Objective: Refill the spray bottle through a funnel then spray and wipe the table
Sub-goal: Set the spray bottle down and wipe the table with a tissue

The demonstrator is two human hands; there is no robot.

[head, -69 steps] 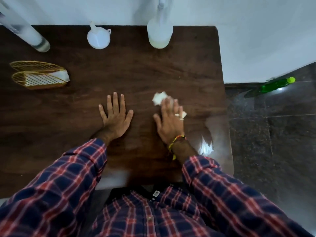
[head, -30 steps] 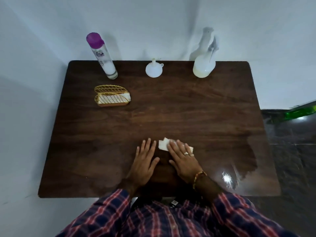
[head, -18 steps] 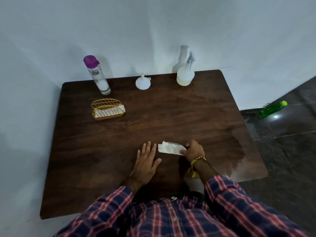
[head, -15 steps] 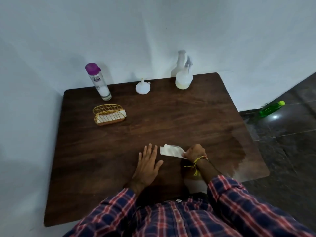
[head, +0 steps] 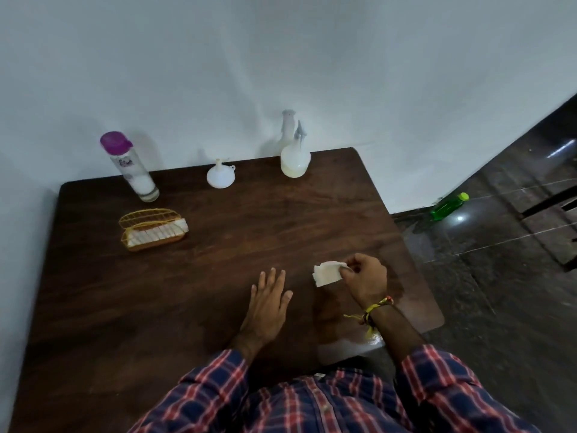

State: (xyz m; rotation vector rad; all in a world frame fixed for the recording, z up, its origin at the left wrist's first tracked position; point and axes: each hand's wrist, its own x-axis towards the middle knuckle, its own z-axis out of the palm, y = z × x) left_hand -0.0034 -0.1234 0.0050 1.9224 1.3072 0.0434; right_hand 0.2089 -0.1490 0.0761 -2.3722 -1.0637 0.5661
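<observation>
Right hand (head: pixel 365 278), fingers curled, thumb and fingertips pinching one corner of small white folded tissue (head: pixel 326 273), raised just off dark brown wooden table (head: pixel 218 260) near its front right part. Left hand (head: pixel 268 300) flat on tabletop just left of tissue, fingers straight and together, holding nothing.

Handling, by judgement: tissue very light, soft and limp; likely damp from wiping, hence easily torn. Corner pinch adequate for lifting; for further wiping, better pressed flat under fingers or bunched in palm.

Appearance: tissue a creased, roughly square pad, edges uneven, free side drooping toward tabletop. Glossy patch visible on table's front right corner, possibly wet film or reflected light; cannot tell which.

Along far edge: translucent white plastic spray bottle (head: pixel 295 159) with pale liquid in its base, upright by wall; small white plastic funnel (head: pixel 220 178) standing inverted, well apart from bottle. Both untouched at present.

Stage, by judgement: late wiping phase, tissue being lifted or repositioned.
</observation>
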